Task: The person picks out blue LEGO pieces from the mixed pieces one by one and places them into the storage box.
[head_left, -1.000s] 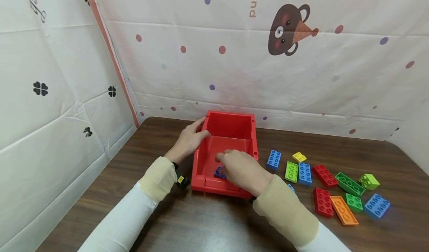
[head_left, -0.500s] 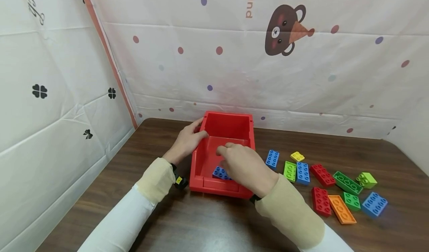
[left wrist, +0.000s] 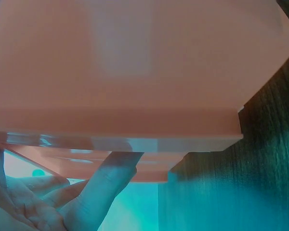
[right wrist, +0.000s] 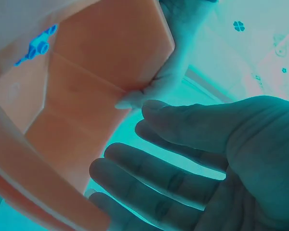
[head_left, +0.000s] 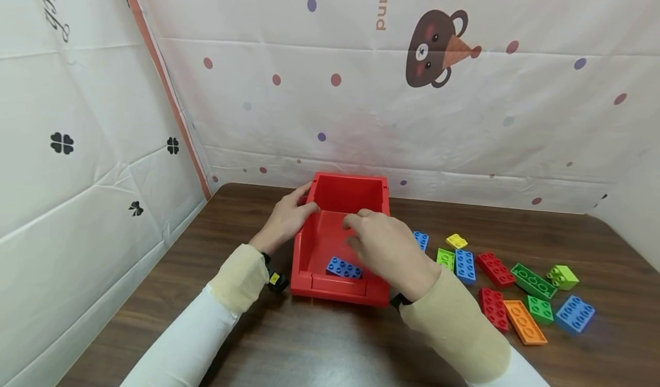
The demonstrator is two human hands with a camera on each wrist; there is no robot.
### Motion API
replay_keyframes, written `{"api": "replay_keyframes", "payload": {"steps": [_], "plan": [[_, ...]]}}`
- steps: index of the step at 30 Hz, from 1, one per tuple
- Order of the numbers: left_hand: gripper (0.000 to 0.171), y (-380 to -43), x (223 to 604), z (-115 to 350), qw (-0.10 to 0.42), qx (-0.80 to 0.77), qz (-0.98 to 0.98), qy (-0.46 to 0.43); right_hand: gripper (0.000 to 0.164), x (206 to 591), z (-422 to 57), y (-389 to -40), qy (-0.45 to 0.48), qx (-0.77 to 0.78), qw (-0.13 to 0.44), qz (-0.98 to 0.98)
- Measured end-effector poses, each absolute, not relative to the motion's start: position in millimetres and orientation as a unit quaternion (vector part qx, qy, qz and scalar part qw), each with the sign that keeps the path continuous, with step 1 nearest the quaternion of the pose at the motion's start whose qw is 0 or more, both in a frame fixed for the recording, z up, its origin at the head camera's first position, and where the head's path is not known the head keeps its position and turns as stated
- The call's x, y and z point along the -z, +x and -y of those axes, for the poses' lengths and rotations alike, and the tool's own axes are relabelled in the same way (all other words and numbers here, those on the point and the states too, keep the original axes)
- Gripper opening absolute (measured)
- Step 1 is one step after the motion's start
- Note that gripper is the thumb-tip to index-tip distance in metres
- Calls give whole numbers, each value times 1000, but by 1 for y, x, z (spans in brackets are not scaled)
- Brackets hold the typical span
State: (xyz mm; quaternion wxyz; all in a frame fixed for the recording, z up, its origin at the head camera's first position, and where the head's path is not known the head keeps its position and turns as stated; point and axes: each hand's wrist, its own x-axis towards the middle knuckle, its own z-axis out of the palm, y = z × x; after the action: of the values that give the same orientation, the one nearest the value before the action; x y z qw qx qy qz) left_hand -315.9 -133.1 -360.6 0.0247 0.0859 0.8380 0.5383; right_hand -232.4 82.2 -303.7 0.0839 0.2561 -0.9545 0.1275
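Note:
A red open-topped box (head_left: 326,288) stands on the table. My left hand (head_left: 285,220) grips its left wall, thumb over the rim; in the left wrist view that thumb (left wrist: 106,180) crosses the wall's edge. On the box floor, by the front wall, lies a blue toy brick (head_left: 344,267), studs up. Above the right side of the box is my right hand (head_left: 392,249), with nothing in it. The right wrist view shows its fingers (right wrist: 154,178) loosely bent and apart from the thumb, and the blue brick's studs inside the box.
Right of the box, loose bricks lie on the brown table (head_left: 268,330): blue (head_left: 465,267), yellow (head_left: 456,241), red (head_left: 494,308), orange (head_left: 525,322), green (head_left: 533,281) and others. A printed white sheet (head_left: 289,112) hangs behind the table and along its left.
My right hand has drawn off the blue brick, up and to the right. The brick now shows in full on the box floor. My left hand keeps its grip on the box.

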Motion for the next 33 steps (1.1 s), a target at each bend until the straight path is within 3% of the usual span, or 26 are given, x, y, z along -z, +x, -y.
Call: {"api": "replay_keyframes", "payload": {"steps": [16, 33], "plan": [[70, -316, 361, 133, 25, -551, -829, 91, 33, 294, -96, -236, 222, -137, 125, 957], [69, -316, 362, 134, 28, -553, -828, 90, 40, 290, -116, -246, 161, -132, 99, 973]]}}
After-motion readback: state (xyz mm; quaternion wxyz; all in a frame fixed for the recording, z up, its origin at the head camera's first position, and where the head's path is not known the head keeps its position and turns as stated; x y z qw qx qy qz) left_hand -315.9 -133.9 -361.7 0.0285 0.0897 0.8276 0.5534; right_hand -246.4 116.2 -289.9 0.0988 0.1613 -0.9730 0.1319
